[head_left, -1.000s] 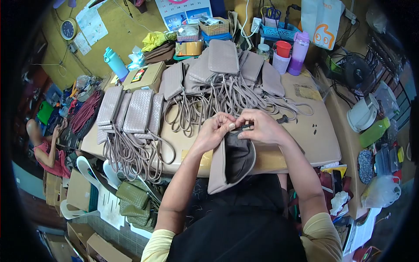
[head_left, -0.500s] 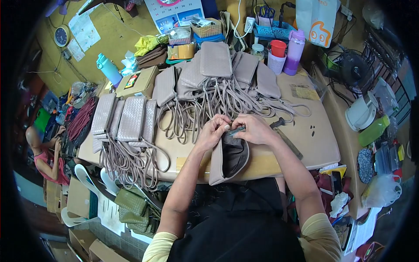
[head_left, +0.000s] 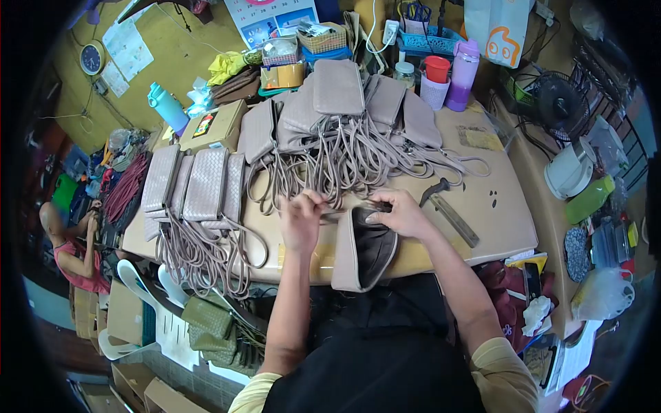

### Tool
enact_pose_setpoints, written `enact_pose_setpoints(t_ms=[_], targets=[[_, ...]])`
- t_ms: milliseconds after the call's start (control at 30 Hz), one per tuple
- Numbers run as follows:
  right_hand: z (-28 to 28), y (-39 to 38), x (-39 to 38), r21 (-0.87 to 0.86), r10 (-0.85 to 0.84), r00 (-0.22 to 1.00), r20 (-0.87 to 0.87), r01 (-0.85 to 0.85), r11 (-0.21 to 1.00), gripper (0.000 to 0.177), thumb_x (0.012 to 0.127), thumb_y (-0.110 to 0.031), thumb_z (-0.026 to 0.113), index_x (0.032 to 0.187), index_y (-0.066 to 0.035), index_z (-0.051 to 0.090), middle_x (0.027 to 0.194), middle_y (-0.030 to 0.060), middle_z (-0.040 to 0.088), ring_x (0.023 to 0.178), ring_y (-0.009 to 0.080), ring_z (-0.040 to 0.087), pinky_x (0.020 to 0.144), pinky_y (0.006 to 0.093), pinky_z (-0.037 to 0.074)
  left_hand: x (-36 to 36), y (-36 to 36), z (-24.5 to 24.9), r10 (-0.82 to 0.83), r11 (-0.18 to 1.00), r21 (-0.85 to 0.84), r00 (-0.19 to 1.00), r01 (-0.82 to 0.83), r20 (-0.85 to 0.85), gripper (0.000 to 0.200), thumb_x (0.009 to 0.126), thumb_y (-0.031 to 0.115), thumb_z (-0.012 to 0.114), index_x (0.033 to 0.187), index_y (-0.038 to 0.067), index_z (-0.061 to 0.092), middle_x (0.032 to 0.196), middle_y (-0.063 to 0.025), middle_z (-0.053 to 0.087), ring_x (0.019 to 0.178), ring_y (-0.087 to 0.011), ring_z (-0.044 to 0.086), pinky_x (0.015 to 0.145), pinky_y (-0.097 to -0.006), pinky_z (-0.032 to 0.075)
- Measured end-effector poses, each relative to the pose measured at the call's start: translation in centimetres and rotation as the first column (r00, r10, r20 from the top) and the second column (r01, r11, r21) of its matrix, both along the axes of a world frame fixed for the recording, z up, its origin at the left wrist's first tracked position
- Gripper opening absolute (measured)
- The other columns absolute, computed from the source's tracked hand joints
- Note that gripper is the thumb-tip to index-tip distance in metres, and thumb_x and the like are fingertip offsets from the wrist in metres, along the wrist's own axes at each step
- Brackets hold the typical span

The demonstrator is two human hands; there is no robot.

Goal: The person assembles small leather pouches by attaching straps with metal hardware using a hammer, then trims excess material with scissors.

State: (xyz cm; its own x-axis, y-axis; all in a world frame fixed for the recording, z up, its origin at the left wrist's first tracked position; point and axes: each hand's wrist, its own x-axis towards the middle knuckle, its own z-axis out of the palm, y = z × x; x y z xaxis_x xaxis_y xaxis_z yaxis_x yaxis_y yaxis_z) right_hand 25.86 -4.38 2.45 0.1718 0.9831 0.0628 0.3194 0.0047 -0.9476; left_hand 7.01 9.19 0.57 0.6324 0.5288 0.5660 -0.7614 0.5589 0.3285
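Note:
A taupe pouch (head_left: 346, 258) stands open at the table's front edge, its dark lining showing. My right hand (head_left: 399, 215) pinches the top rim of this pouch between thumb and fingers. Left of the pouch, my left hand (head_left: 301, 219) is raised over the table, apart from the pouch's opening; its fingers are blurred by motion. Behind both hands lie several finished-looking taupe pouches (head_left: 339, 88) with long looped straps. More woven pouches (head_left: 206, 184) with straps lie to the left. A hammer (head_left: 451, 217) rests right of my right hand.
The tan table (head_left: 506, 224) holds a cardboard box (head_left: 231, 124), a turquoise bottle (head_left: 167, 107), a purple bottle (head_left: 463, 76) and a red cup (head_left: 437, 69). Green woven pouches (head_left: 206, 320) lie below left. Another person (head_left: 76, 258) sits at the far left. A white kettle (head_left: 570, 175) stands right.
My left hand has let go of the pouch's rim and moved left. My right hand stays at the rim, slightly further right. The view has shifted slightly.

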Motion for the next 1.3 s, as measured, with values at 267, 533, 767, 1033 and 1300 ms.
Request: enact_pose_setpoints(t_ms=[267, 533, 767, 1033, 1300], targets=[[4.5, -2.1, -4.7, 0.579, -0.101, 0.985, 0.136, 0.004, 0.816, 0.021, 0.068, 0.005, 0.073, 0.083, -0.002, 0.060, 0.104, 0.0114, 0.065, 0.092, 0.0224, 0.064, 0.077, 0.0317, 0.050, -1.8, -7.5, 0.6, 0.986, -0.025, 0.796, -0.148, -0.604, -0.082, 0.048, 0.086, 0.017, 0.064, 0.126, 0.002, 0.043, 0.135, -0.0188, 0.031, 0.115, -0.0236, 0.039, 0.094, -0.0357, 0.035], [4.9, -3.6, -5.7, 0.820, -0.376, 0.821, 0.430, -0.181, 0.543, 0.031, 0.064, -0.004, 0.072, 0.089, -0.005, 0.055, 0.121, 0.0155, 0.060, 0.075, 0.0289, 0.065, 0.064, 0.0338, 0.053, -2.9, -3.3, 3.5, 0.366, 0.928, 0.250, 0.545, -0.277, -0.755, 0.029, 0.096, 0.020, 0.052, 0.117, 0.001, 0.059, 0.110, -0.0073, 0.062, 0.093, -0.0142, 0.058, 0.081, -0.0274, 0.044], [4.8, -4.1, -3.9, 0.828, -0.659, 0.529, 0.535, -0.173, 0.533, 0.009, 0.068, -0.011, 0.061, 0.069, -0.007, 0.053, 0.080, 0.0054, 0.065, 0.058, 0.0192, 0.058, 0.050, 0.0302, 0.041, -1.8, -6.1, 5.8, 0.657, 0.734, 0.634, 0.488, -0.243, -0.574, 0.023, 0.091, 0.018, 0.065, 0.106, 0.000, 0.064, 0.082, -0.0003, 0.065, 0.080, -0.0048, 0.055, 0.073, -0.0195, 0.043], [6.8, -6.8, -1.3, 0.379, -0.507, 0.767, 0.392, 0.368, 0.849, 0.019, 0.079, -0.014, 0.071, 0.092, -0.002, 0.065, 0.092, 0.0137, 0.065, 0.089, 0.0284, 0.064, 0.076, 0.0333, 0.051, -3.6, -6.3, 6.5, 0.600, 0.782, 0.548, 0.595, -0.297, -0.535, 0.063, 0.082, 0.001, 0.072, 0.133, 0.006, 0.034, 0.089, -0.0058, 0.065, 0.079, -0.0085, 0.061, 0.070, -0.0200, 0.048], [10.1, -5.9, -4.0, 0.104, -0.126, 0.961, 0.246, 0.104, 0.989, 0.033, 0.076, -0.019, 0.077, 0.103, -0.001, 0.068, 0.092, 0.0121, 0.071, 0.083, 0.0218, 0.067, 0.076, 0.0326, 0.050, -2.6, -7.6, 8.1, 0.654, 0.698, 0.646, 0.642, -0.308, -0.400, 0.061, 0.084, 0.003, 0.070, 0.133, 0.005, 0.032, 0.101, -0.0138, 0.067, 0.095, -0.0166, 0.064, 0.083, -0.0253, 0.049]])
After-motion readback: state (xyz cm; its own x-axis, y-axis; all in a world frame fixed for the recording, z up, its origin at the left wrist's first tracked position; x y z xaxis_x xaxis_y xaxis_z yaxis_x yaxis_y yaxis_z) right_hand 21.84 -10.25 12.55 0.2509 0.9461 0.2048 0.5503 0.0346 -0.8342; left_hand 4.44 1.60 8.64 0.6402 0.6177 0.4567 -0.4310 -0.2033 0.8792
